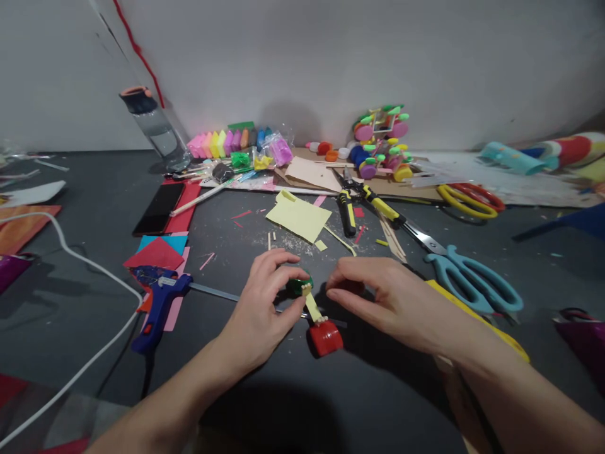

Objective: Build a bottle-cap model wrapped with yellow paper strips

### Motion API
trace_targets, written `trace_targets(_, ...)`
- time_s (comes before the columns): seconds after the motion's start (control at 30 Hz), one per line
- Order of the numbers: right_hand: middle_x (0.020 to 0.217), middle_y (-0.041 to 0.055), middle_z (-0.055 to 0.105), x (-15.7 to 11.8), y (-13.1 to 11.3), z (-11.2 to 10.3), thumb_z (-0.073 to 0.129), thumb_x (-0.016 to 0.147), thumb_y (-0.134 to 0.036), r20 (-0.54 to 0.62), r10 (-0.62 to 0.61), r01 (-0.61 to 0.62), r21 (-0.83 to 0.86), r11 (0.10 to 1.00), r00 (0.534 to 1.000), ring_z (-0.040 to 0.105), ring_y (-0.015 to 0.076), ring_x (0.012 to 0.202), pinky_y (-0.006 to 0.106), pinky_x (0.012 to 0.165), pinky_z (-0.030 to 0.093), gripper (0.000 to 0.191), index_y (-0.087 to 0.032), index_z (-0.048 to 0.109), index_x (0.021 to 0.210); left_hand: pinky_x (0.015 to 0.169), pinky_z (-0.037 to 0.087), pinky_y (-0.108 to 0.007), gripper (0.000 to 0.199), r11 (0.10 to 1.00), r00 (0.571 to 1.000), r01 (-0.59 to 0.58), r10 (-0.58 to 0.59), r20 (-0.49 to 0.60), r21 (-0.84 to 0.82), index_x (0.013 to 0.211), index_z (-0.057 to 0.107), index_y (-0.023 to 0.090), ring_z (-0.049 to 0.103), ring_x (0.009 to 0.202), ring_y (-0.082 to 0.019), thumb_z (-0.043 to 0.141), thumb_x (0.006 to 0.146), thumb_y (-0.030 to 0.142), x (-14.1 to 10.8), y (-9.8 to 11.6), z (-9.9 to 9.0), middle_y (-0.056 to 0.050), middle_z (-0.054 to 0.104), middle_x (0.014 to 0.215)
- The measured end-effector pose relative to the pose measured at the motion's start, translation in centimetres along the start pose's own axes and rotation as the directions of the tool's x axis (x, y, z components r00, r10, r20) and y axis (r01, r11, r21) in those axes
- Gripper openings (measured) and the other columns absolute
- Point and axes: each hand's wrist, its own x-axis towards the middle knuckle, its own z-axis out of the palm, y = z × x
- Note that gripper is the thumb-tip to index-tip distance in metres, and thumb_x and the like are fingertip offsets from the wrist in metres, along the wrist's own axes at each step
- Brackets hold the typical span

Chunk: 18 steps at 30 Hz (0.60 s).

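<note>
A small craft piece lies at the near centre of the dark table: a green cap (300, 284), a pale yellow strip (312, 307) and a red cap (326, 337) joined in a line. My left hand (267, 302) pinches the strip's upper end beside the green cap between thumb and fingers. Just to the right, my right hand (373, 293) hovers with its fingers curled and thumb and fingertips apart, touching nothing that I can see. Beyond both hands rests a pale yellow sheet (300, 216) with a cut edge.
A blue glue gun (158, 309) lies at the left, near a phone (159, 208) and white cable (101, 271). Right of centre are yellow-black pliers (347, 212) and blue-handled scissors (472, 277). A bottle (158, 131), clay blocks (222, 144) and colourful wheeled models (382, 151) stand along the wall.
</note>
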Motion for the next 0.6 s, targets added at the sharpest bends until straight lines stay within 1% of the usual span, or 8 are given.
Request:
trace_targets(0.07, 0.076, -0.0007, 0.064, 0.1, 0.0, 0.8, 0.059, 0.094, -0.022, -0.058, -0.043, 0.042, -0.028, 0.999, 0.997, 0.055, 0.0121, 0.063, 0.023, 0.058, 0.041, 0.009, -0.02, 0.062, 0.087, 0.113, 0.037, -0.05, 0.025, 1.0, 1.0, -0.003, 0.003, 0.008, 0.007, 0.106, 0.059, 0.023, 0.046, 0.129, -0.023, 0.055, 0.087, 0.006, 0.0, 0.0, 0.0, -0.008, 0.058, 0.124)
trace_targets(0.13, 0.083, 0.0024, 0.065, 0.3, 0.0, 1.7, 0.058, 0.095, -0.023, -0.09, -0.099, 0.095, -0.05, 0.994, 0.991, 0.058, 0.0135, 0.07, 0.024, 0.063, 0.044, 0.007, -0.019, 0.063, 0.091, 0.115, 0.036, -0.051, 0.033, 1.0, 0.999, 0.002, -0.003, 0.035, 0.018, 0.11, 0.057, 0.022, 0.044, 0.131, -0.023, 0.051, 0.086, 0.002, 0.0, -0.1, 0.0, -0.008, 0.058, 0.125)
trace_targets(0.2, 0.088, 0.0051, 0.064, 0.5, 0.1, 2.5, 0.055, 0.098, -0.024, -0.102, -0.143, 0.136, -0.071, 0.988, 0.984, 0.059, 0.0152, 0.076, 0.025, 0.068, 0.045, 0.011, -0.018, 0.063, 0.092, 0.115, 0.036, -0.049, 0.038, 1.0, 0.998, 0.008, -0.01, 0.068, 0.022, 0.114, 0.056, 0.022, 0.044, 0.132, -0.022, 0.047, 0.084, 0.0, -0.1, -0.2, 0.0, -0.009, 0.058, 0.127)
trace_targets(0.27, 0.089, 0.007, 0.064, 0.6, 0.2, 2.9, 0.051, 0.1, -0.024, -0.114, -0.179, 0.168, -0.099, 0.981, 0.977, 0.059, 0.0161, 0.078, 0.026, 0.07, 0.046, 0.016, -0.017, 0.063, 0.093, 0.114, 0.038, -0.048, 0.041, 1.0, 0.996, 0.017, -0.018, 0.092, 0.016, 0.117, 0.055, 0.021, 0.045, 0.131, -0.022, 0.046, 0.083, -0.001, -0.2, -0.3, 0.1, -0.009, 0.057, 0.129)
trace_targets(0.4, 0.092, 0.0095, 0.065, 0.6, 0.4, 3.0, 0.048, 0.101, -0.022, -0.119, -0.235, 0.216, -0.152, 0.964, 0.965, 0.059, 0.0167, 0.079, 0.027, 0.07, 0.047, 0.019, -0.016, 0.063, 0.093, 0.113, 0.039, -0.048, 0.045, 0.999, 0.99, 0.037, -0.037, 0.138, 0.0, 0.122, 0.052, 0.022, 0.047, 0.128, -0.022, 0.048, 0.082, 0.001, -0.3, -0.6, 0.1, -0.008, 0.058, 0.13)
trace_targets(0.5, 0.093, 0.0093, 0.066, 0.6, 0.5, 2.9, 0.048, 0.1, -0.02, -0.1, -0.271, 0.251, -0.175, 0.952, 0.958, 0.06, 0.0163, 0.079, 0.026, 0.069, 0.046, 0.017, -0.017, 0.064, 0.093, 0.115, 0.037, -0.046, 0.047, 0.999, 0.982, 0.052, -0.053, 0.179, 0.005, 0.126, 0.051, 0.022, 0.045, 0.13, -0.022, 0.048, 0.083, 0.002, -0.3, -0.7, 0.1, -0.008, 0.058, 0.13)
trace_targets(0.6, 0.091, 0.009, 0.067, 0.6, 0.6, 2.6, 0.046, 0.1, -0.019, -0.065, -0.284, 0.27, -0.168, 0.948, 0.957, 0.06, 0.0161, 0.08, 0.026, 0.069, 0.047, 0.019, -0.017, 0.063, 0.091, 0.116, 0.035, -0.046, 0.051, 0.999, 0.977, 0.03, -0.033, 0.209, 0.019, 0.129, 0.05, 0.023, 0.044, 0.131, -0.021, 0.047, 0.083, 0.001, -0.2, -0.8, 0.0, -0.008, 0.057, 0.132)
